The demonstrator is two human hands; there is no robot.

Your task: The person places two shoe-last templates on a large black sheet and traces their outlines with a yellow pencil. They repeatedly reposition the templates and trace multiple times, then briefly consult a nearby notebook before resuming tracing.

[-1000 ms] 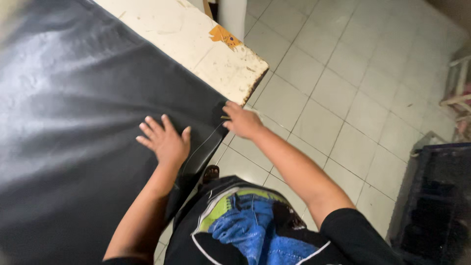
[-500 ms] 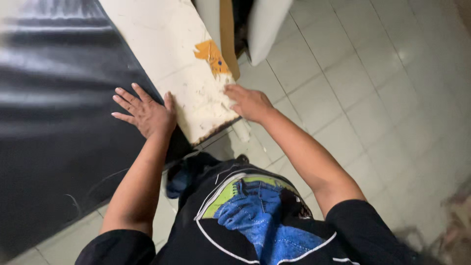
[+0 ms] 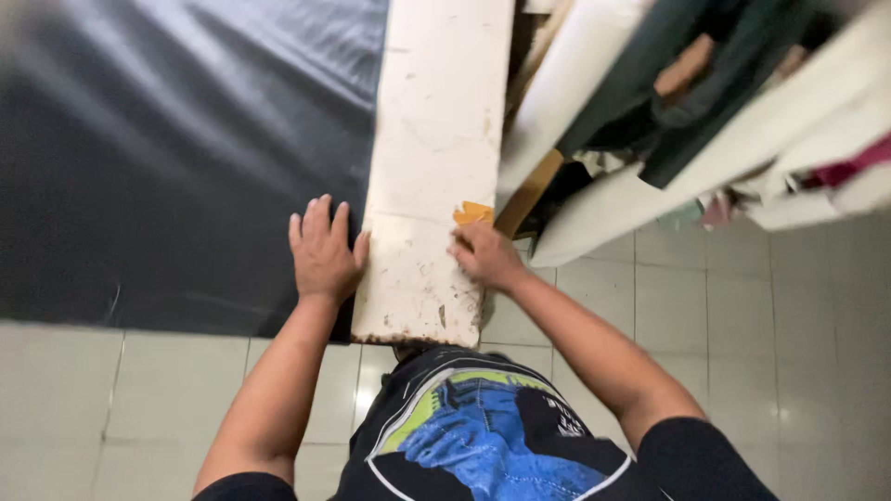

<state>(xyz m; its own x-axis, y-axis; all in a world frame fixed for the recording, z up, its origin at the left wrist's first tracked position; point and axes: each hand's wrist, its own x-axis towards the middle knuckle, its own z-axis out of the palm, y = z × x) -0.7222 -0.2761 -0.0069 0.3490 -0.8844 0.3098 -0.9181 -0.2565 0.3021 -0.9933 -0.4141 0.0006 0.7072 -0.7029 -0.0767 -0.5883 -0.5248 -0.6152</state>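
Change: view swung since half a second ago; white table strip now runs straight up the middle instead of slanting, rolls and cloth newly in sight at upper right, both hands kept at the table's near end.
Left hand (image 3: 323, 249): laid flat, fingers spread, palm down on the black sheet at its right edge, thumb side touching the bare white strip; grip wide, holding nothing.
Right hand (image 3: 484, 254): knuckles up, fingers curled on the right edge of the table near the near corner, just below the orange patch; grip narrow, pressed to the edge; cannot tell whether anything sits inside.
Black sheet (image 3: 186, 158): smooth, glossy, leather-like, faint creases and sheen; covers the left part of the table, near edge hanging straight above the floor.
Table (image 3: 436, 121): bare strip, painted white, flat and long, scuffed, speckled with dirt, chipped dark along the near edge.
Orange patch (image 3: 473, 213): small, irregular, where paint is gone at the right edge.
Rolls (image 3: 594, 74): pale, tube-shaped, leaning beside the table's right side, dark green cloth (image 3: 705, 83) draped among them.
Floor (image 3: 742, 306): square pale glazed tiles, thin grout lines.
Shirt (image 3: 483, 436): black, blue and green print on the front.
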